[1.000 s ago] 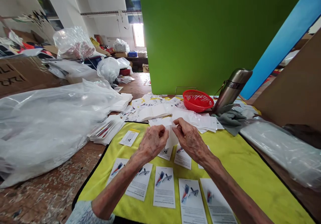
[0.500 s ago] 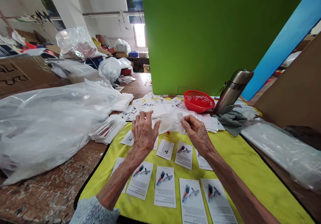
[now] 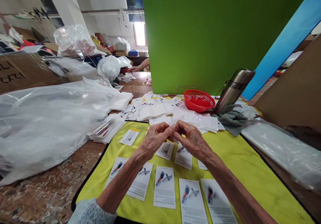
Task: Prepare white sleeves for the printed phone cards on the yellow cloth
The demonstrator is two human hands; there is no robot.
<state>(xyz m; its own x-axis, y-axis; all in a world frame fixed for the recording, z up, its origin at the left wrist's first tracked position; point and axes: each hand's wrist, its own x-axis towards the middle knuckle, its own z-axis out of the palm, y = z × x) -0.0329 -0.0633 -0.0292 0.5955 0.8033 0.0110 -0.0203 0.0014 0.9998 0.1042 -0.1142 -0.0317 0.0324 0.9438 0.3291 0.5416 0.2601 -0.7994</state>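
Fingers of the left hand (image 3: 156,138) and the right hand (image 3: 192,138) pinch together at the tips, both hands grasping a small pale slip (image 3: 173,129) that they mostly hide, so its exact kind cannot be told. The slip sits in the air between the hands, above a yellow cloth (image 3: 233,180) and just in front of a heap of white papers (image 3: 156,112).

On the cloth lie printed cards (image 3: 164,187) in loose rows, showing a phone and other small pictures; one card lies partly under the hands. The cloth rests on a wooden table (image 3: 50,187), flecked with pale scraps.

Left of the cloth are a stack of leaflets (image 3: 106,128) and a big plastic sheet (image 3: 50,127). Past the papers stand a red basket (image 3: 198,101) and a steel flask (image 3: 234,87), tilted, with grey gloves (image 3: 230,118) at its foot. A clear plastic bag (image 3: 281,147) lies to the right, and a green board (image 3: 200,33) rises behind. Farther off, beyond the plastic, a co-worker's hand (image 3: 134,69) rests on the table among papers.
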